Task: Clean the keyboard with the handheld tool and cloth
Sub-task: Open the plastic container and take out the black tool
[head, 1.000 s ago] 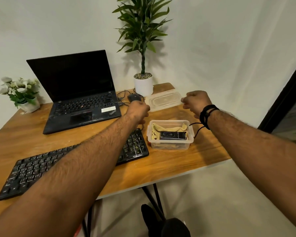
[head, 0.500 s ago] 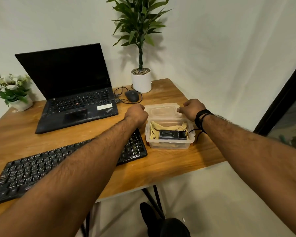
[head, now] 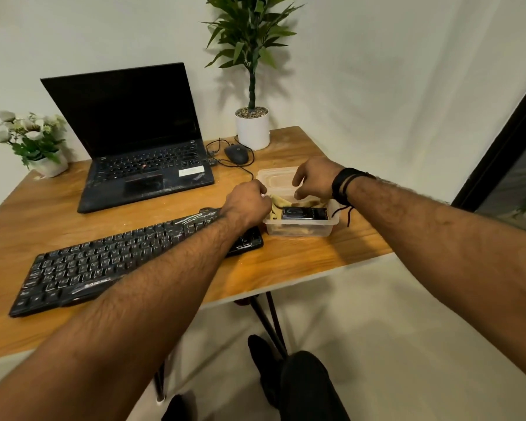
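A black dusty keyboard [head: 104, 265] lies slanted across the wooden table [head: 286, 262]. At its right end stands a clear plastic container [head: 301, 230] holding a yellow cloth [head: 278, 202] and a black handheld tool [head: 304, 213] on top of it. The container's clear lid [head: 275, 177] lies flat just behind it. My left hand [head: 245, 205] curls against the container's left rim, beside the cloth. My right hand [head: 315, 177] hovers over the back of the container, its fingers spread and pointing down at the cloth.
A black open laptop [head: 134, 132] sits at the back. A wired mouse [head: 236, 154] and a white potted plant [head: 252, 127] stand behind the lid. A small flower pot [head: 43, 159] is at the far left. The table's right edge runs close to the container.
Both hands brought the lid down from the air and set it behind the container, then let go. They now sit at the open container.
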